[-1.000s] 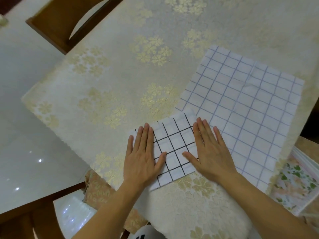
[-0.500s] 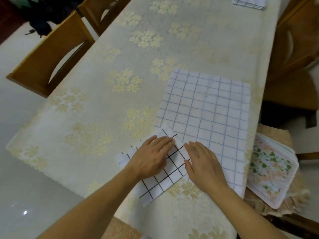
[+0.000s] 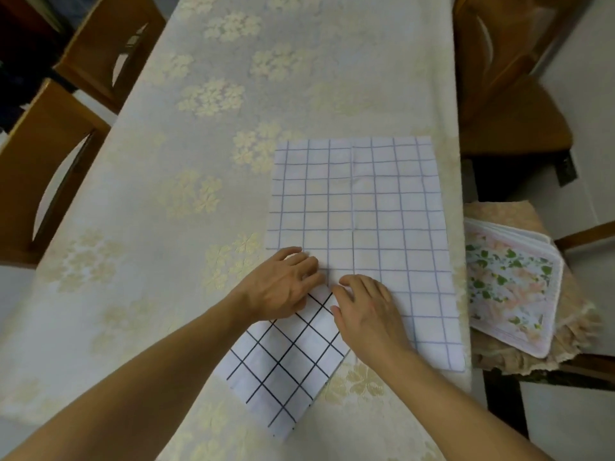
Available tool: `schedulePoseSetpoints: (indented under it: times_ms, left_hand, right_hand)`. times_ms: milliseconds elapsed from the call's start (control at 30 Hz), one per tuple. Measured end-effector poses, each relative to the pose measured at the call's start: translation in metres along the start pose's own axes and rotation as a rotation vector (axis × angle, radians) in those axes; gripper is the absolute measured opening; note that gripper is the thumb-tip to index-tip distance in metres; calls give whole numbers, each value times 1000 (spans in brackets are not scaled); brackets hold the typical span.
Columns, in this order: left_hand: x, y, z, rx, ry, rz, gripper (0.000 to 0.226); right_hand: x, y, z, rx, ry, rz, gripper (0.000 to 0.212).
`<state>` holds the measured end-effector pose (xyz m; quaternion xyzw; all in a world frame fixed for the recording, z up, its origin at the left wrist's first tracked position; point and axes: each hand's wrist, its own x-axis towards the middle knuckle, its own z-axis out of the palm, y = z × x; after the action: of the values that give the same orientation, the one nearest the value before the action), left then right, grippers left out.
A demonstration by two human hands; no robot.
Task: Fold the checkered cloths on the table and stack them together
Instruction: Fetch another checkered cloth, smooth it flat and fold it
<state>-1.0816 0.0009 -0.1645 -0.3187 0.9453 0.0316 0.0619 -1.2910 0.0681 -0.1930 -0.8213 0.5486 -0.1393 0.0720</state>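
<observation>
A small folded white cloth with a black grid (image 3: 286,364) lies slantwise at the table's near edge, its far corner overlapping a larger white cloth with a pale blue grid (image 3: 362,224) spread flat at the right. My left hand (image 3: 283,287) rests on the folded cloth's far corner, fingers curled at the edge where the two cloths meet. My right hand (image 3: 366,311) lies palm down beside it, over the folded cloth's right edge and the large cloth's near part. The fingertips of both hands almost touch. Whether either hand pinches fabric is not visible.
The table wears a cream tablecloth with gold flowers (image 3: 206,181). Wooden chairs stand at the left (image 3: 50,161) and at the far right (image 3: 506,81). A stack of floral mats (image 3: 512,281) sits on a chair seat right of the table.
The view has swung so the table runs straight ahead. Both hands have slid from flat on the folded cloth to its far corner, close together at the large cloth's edge.
</observation>
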Motion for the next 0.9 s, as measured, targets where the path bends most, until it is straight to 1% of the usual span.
schedulePoseSetpoints:
  times_ms: [167, 333, 500, 633, 733, 833, 900]
  left_hand:
    - [4, -1, -1, -76, 20, 21, 30]
    - [9, -5, -3, -79, -1, 25, 28]
    - [14, -10, -4, -121, -43, -6, 30]
    - [18, -14, -6, -175, -37, -19, 18]
    - [23, -22, -8, -223, 16, -39, 13]
    - [33, -30, -15, -238, 38, -34, 11]
    - [41, -36, -21, -248, 13, -44, 17]
  right_hand:
    - [9, 1, 3, 31, -11, 16, 24]
    - [18, -2, 3, 53, -28, 81, 23]
    - [24, -4, 3, 49, -24, 79, 21]
    - [27, -2, 2, 105, -36, 125, 20]
    - [33, 1, 0, 133, -60, 131, 22]
    - [47, 14, -6, 149, -72, 126, 20]
    - [62, 26, -12, 134, -74, 105, 21]
